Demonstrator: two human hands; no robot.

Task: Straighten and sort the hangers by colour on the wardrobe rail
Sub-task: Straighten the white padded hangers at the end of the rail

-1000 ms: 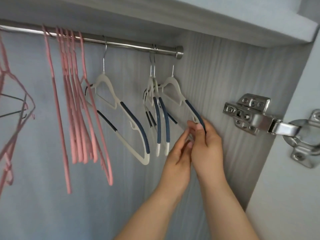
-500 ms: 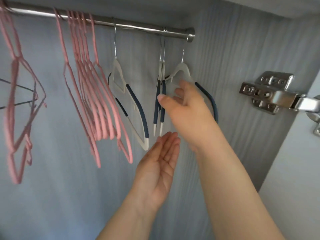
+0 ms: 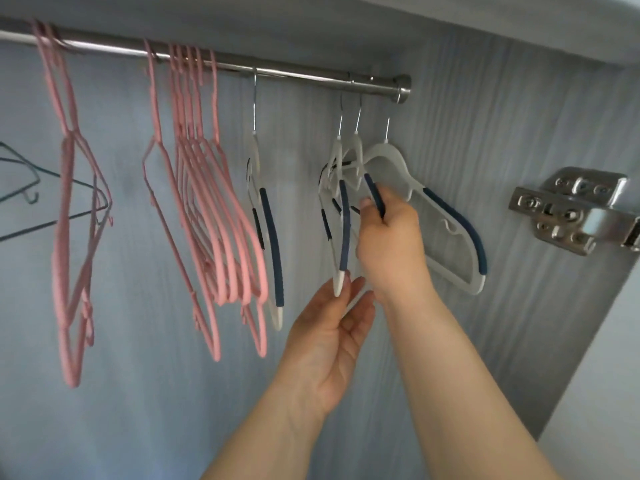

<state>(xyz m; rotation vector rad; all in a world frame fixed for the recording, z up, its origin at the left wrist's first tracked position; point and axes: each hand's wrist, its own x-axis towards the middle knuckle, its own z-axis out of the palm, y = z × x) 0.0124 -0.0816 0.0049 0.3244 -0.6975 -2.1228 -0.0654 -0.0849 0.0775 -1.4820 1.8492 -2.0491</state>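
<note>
Reaching up beneath the rail (image 3: 277, 72), two bare hands worked among three white hangers with navy grips, bunched near the rail's right end. The right hand (image 3: 391, 244) had its fingers curled round the navy arm of the middle hanger (image 3: 372, 190), gripping it. The left hand (image 3: 329, 334), lower down, lay open and palm up. Its fingertips touched the white tip of the leftmost hanger (image 3: 343, 237) and it held nothing. The third hanger (image 3: 450, 223), nearest the rail's end, was turned broadside towards the wardrobe's side wall, not edge-on like the others.

Further left along the rail, a fourth white hanger (image 3: 270, 237) hung alone, apart from the bunch. Left of that came a tight group of pink hangers (image 3: 214, 220). After a gap, more pink hangers (image 3: 69, 202) hung towards the rail's left end, with dark wire hangers (image 3: 20, 181) behind them, partly out of view. A metal hinge (image 3: 571, 209) sat on the wall beyond the rail's right end.

The sorting looked partly done, with both the whites and the pinks split into separate groups. The three bunched hooks sat close together, so pulling the gripped hanger sideways could drag a neighbour along or lock their arms together. Lifting it too far might unhook it, and the open left hand might not catch it. The broadside hanger could also scrape the wall if it were swung.
</note>
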